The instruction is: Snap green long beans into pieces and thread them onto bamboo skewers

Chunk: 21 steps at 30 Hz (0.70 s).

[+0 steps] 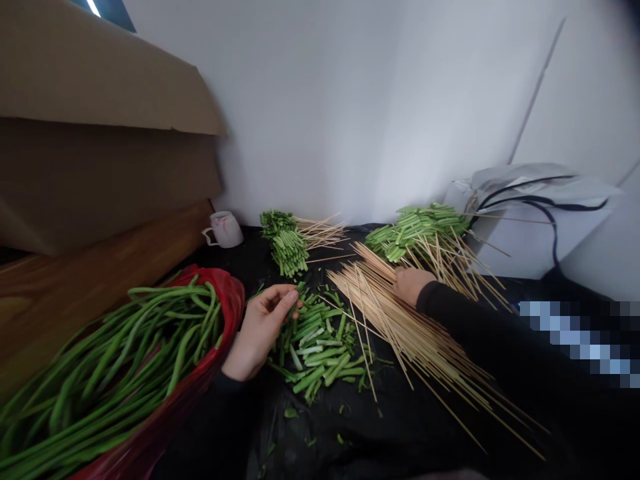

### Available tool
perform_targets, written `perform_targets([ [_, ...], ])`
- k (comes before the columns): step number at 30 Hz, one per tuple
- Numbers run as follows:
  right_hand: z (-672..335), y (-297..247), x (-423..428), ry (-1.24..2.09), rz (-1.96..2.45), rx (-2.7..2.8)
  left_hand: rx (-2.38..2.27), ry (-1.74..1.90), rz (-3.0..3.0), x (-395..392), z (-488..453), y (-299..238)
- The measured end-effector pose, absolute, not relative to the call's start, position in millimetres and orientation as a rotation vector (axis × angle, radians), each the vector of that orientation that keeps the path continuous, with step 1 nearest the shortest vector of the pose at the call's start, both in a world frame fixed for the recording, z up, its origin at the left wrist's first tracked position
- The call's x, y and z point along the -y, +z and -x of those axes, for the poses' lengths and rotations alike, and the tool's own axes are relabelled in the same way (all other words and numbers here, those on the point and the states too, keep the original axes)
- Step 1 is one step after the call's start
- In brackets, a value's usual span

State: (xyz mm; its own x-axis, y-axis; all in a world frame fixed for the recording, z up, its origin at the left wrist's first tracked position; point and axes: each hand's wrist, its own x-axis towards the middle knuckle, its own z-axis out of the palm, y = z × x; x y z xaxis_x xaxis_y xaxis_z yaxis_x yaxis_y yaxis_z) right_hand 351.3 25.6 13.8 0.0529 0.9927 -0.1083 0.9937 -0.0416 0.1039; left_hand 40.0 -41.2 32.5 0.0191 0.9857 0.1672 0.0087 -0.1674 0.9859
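Observation:
My left hand (265, 328) is closed, thumb against fingers, with a small piece of green bean at its fingertips. Below it lies a loose pile of cut green bean pieces (325, 357). My right hand (412, 285) reaches into a big spread of bamboo skewers (400, 317), its fingers curled down and closed on a skewer; its fingertips are partly hidden. Behind the pile, bean pieces threaded on skewers (290, 252) form a stack. A second stack of threaded beans (420, 228) lies beyond my right hand, its bare skewer ends pointing toward the right front.
At the left, a red plastic bag (231, 293) holds long whole green beans. A white mug (226, 230) stands by the wall, under a large cardboard box (110, 160). On the right is a white bag (520, 233) with dark straps. Black sheeting (300, 440) covers the work surface.

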Motion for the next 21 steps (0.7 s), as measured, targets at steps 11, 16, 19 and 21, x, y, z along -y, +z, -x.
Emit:
perform_targets([
  [11,-342,26,-21,0.123,-2.211,-2.368,-1.131,1.306,-1.359,42,-40,32],
  [16,-321,24,-18,0.002,-2.074,-2.467,-1.141,1.322,-1.354,42,-40,33],
  [19,-308,18,-13,-0.064,-1.974,-2.525,-1.145,1.324,-1.346,41,-40,33],
  [21,-301,15,-9,-0.091,-1.94,-2.532,-1.14,1.325,-1.348,42,-40,34],
])
